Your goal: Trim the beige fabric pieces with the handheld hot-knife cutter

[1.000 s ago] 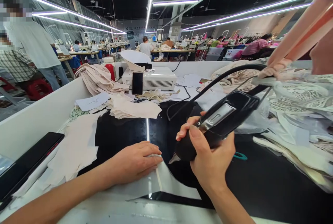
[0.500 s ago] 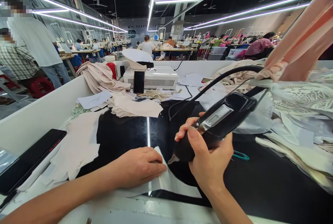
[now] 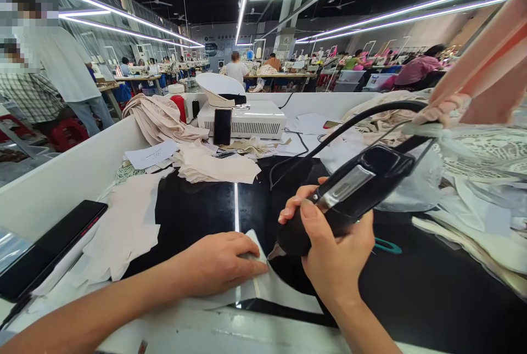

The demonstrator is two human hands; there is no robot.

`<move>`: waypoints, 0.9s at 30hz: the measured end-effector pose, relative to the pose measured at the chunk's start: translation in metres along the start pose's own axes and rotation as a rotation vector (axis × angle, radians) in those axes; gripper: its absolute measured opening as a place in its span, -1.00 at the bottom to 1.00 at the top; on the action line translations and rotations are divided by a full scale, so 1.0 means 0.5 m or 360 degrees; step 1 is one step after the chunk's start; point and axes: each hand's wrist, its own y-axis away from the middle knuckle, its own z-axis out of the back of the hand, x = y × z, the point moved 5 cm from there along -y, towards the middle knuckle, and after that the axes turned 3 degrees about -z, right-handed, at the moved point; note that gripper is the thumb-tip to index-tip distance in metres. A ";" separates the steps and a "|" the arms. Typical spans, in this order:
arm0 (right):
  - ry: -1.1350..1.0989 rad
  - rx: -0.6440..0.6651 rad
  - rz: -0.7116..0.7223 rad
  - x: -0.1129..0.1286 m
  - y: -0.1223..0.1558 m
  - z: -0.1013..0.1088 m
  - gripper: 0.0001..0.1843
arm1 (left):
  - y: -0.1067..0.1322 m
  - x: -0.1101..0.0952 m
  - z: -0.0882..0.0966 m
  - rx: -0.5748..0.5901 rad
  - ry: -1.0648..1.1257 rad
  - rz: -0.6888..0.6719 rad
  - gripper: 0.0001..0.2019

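My right hand (image 3: 337, 249) is wrapped round a black corded hand tool (image 3: 358, 189) with a silver lever on its side. The tool tilts down to the left, and its pointed metal tip (image 3: 275, 252) is at the edge of a white fabric piece (image 3: 284, 292). My left hand (image 3: 224, 263) presses that piece onto the black work surface (image 3: 197, 214), fingers together and bent, close beside the tip. Whether the tip touches the fabric I cannot tell. A teal thread snipper or clip (image 3: 387, 245) lies to the right of my right hand.
Pale cut fabric (image 3: 132, 222) and a black phone (image 3: 53, 249) lie at left. A white vented box (image 3: 242, 121) stands at the back, with another phone (image 3: 222, 127) against it. Lace and plastic bags (image 3: 411, 186) fill the right. Pink cloth (image 3: 465, 85) hangs by the tool's cord.
The tool's tip has shifted slightly left, nearer my left fingers and the fabric edge. My left hand stays on the fabric. The whole view has shifted a little.
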 end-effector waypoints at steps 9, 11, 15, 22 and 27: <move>-0.0028 -0.0007 0.0012 0.014 0.012 0.006 -0.60 | 0.000 0.000 0.002 -0.0045 0.0017 0.0020 -0.68; -0.0012 0.0001 0.0014 0.014 0.013 0.003 -0.63 | 0.001 0.001 0.002 -0.0045 0.0016 0.0006 -0.69; 0.0011 -0.0038 -0.0009 0.026 0.010 0.011 -0.60 | 0.004 0.004 0.003 -0.0025 -0.0008 -0.0024 -0.74; 0.0051 -0.0172 -0.0041 0.061 0.022 0.059 -0.48 | -0.009 -0.015 0.019 -0.0171 0.0006 -0.0127 -0.74; 0.0078 -0.0205 -0.0062 0.058 0.033 0.074 -0.46 | -0.031 -0.034 -0.002 -0.0082 0.0052 -0.0036 -0.73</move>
